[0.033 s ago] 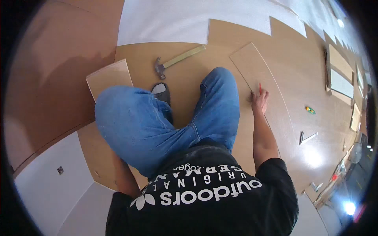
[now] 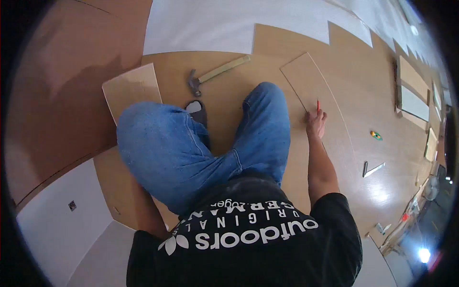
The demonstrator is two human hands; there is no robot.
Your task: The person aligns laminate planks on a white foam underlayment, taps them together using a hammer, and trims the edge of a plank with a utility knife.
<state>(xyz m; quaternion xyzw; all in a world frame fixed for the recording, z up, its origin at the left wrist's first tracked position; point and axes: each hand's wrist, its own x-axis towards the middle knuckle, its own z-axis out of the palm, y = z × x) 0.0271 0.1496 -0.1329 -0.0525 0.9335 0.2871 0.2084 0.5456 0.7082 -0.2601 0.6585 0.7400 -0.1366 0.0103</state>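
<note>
I am crouched on the floor (image 2: pixel 229 100), looking down past my knees in blue jeans (image 2: pixel 191 148). My right hand (image 2: pixel 315 123) rests on a loose plank (image 2: pixel 318 95) that lies on the laid boards just to the right of my right knee. Its grip is closed on a red pencil (image 2: pixel 318 104), whose tip stands up above my fingers and touches the plank near its left edge. My right forearm runs straight down from the hand toward my black shirt.

My left hand is hidden behind my left leg, low at the left, so I cannot tell whether its grip is apart or together.

A hammer (image 2: pixel 215 75) with a pale wooden handle lies on the floor ahead of my knees, head to the left, well apart from the pencil. A short board (image 2: pixel 131 88) lies to the left of it, partly under my left knee. My shoe (image 2: pixel 197 111) shows between the knees.

Off to the right, a small green and yellow thing (image 2: pixel 376 135) and a metal square (image 2: pixel 373 169) lie on the floor, both well apart from my hand.
</note>
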